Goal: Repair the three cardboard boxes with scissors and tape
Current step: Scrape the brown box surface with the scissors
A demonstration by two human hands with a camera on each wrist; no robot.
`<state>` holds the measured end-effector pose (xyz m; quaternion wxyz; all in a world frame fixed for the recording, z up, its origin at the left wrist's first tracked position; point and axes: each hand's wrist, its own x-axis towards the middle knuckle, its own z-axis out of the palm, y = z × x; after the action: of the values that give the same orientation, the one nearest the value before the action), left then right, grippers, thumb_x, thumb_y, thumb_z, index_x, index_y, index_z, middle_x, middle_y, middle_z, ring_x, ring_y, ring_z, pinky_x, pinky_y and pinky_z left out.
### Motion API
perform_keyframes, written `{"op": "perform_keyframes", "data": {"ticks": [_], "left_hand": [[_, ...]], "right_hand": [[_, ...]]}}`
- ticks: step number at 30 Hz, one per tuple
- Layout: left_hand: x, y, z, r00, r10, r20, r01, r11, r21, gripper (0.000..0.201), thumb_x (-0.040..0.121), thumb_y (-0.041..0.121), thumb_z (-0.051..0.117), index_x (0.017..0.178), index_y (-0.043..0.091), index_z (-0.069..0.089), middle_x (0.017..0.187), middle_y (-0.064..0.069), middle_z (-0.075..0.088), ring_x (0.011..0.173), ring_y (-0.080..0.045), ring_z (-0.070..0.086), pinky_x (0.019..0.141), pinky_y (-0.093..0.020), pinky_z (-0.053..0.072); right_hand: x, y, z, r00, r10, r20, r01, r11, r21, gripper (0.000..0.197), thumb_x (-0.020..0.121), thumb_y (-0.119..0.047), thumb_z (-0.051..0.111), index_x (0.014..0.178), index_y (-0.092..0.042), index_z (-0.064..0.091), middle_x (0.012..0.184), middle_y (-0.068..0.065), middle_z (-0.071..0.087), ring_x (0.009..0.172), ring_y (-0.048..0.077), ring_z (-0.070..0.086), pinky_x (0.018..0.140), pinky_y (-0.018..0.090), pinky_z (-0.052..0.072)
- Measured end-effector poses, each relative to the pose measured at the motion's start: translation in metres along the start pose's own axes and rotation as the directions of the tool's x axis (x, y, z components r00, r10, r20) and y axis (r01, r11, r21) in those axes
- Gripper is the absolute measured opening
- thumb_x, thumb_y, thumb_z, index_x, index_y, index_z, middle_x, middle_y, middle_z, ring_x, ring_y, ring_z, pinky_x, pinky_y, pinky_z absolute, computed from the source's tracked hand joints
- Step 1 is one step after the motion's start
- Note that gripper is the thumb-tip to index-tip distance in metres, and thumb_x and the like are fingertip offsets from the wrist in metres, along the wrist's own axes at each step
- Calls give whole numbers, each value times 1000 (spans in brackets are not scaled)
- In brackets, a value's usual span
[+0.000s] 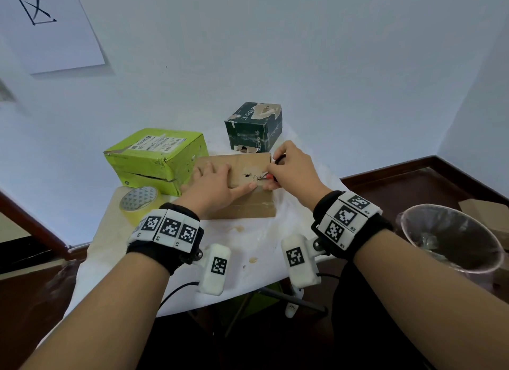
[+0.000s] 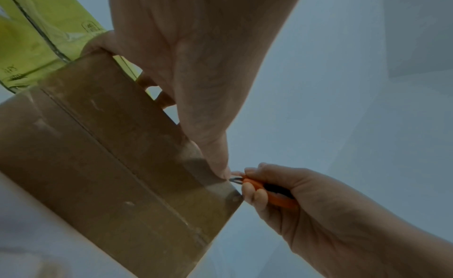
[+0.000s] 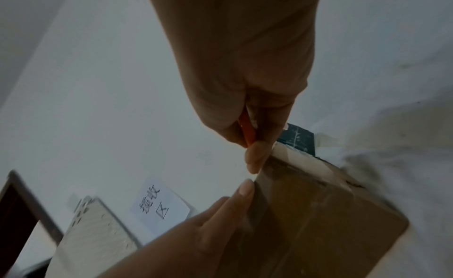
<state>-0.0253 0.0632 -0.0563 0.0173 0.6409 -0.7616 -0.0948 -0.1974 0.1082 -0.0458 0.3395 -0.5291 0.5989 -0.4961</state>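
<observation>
A flat brown cardboard box (image 1: 242, 204) (image 2: 102, 166) (image 3: 331, 214) with a torn hole (image 1: 248, 174) in its top lies mid-table. My left hand (image 1: 217, 185) (image 2: 196, 78) lies flat on its top, fingers straight, pressing beside the hole. My right hand (image 1: 292, 171) (image 2: 282, 193) (image 3: 250, 117) grips small orange-handled scissors (image 1: 271, 177) (image 2: 269, 193) (image 3: 245, 127), blades at the box's right edge near the hole. A lime-green box (image 1: 157, 160) with a split side sits at the left, and a dark green torn box (image 1: 254, 127) stands behind. The tape roll (image 1: 139, 203) lies front left.
A white cloth (image 1: 248, 248) covers the small table against a pale wall. A clear plastic-lined bin (image 1: 451, 237) stands at the right over a dark floor, with more cardboard (image 1: 484, 210) beyond it. A paper sign (image 1: 46, 25) hangs on the wall.
</observation>
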Motion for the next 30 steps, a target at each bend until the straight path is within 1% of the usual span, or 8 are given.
{"op": "perform_keyframes", "data": {"ticks": [2,6,9,12,16,18,21,30], "left_hand": [[0,0,0,1000,-3,2,3,1000,6,90,75,82,37,145,27,27,153,-14,22,142,-40,11,111,-59,22],[-2,2,-2,1000,-10,1,10,1000,9,89,75,83,37,143,27,29,153,-13,23,141,-39,13,109,-59,24],[-4,4,-2,1000,-26,-10,26,1000,9,89,74,84,36,141,26,31,153,-14,22,141,-41,13,108,-61,26],[-3,5,-2,999,-47,-17,47,999,14,90,72,85,35,139,25,34,152,-17,23,140,-42,15,107,-60,27],[-1,4,0,999,-46,-17,47,998,38,96,68,89,30,137,23,35,151,-22,24,139,-45,15,109,-58,24],[-1,3,0,998,-54,-12,54,998,27,95,69,88,31,138,24,35,151,-22,23,139,-45,15,109,-59,25],[1,1,1,998,-54,-12,55,998,30,93,69,88,33,137,24,37,151,-22,26,140,-44,16,109,-57,25],[8,-2,4,999,-33,-13,33,998,46,104,59,95,24,133,24,40,146,-22,35,137,-43,24,107,-56,29]], "right_hand": [[-2,0,2,999,-43,-17,43,999,-33,22,84,2,54,83,-18,44,96,18,62,61,16,66,46,18,50],[2,-3,0,998,-14,67,27,982,-187,17,84,-5,57,88,-17,46,92,14,66,67,26,71,66,39,60],[9,-9,-5,995,-24,93,63,891,-450,10,81,-13,57,90,-9,57,78,9,70,67,25,70,71,41,59],[8,-14,-6,989,28,146,57,837,-544,10,80,-13,59,83,-4,62,71,9,70,65,25,70,68,38,60],[4,-16,-4,975,79,209,20,902,-432,17,90,-6,50,80,-1,63,41,-2,60,45,14,65,50,25,57],[1,-14,0,981,50,188,21,935,-355,12,93,-5,49,83,-5,55,53,3,66,46,18,66,48,28,57],[-5,-5,5,989,29,146,-1,983,-185,7,96,-9,49,91,-8,46,78,12,66,38,8,59,39,20,46],[-6,14,-1,986,-102,134,126,973,-191,10,96,-19,53,94,-11,49,74,1,64,38,-3,53,41,12,39]]}}
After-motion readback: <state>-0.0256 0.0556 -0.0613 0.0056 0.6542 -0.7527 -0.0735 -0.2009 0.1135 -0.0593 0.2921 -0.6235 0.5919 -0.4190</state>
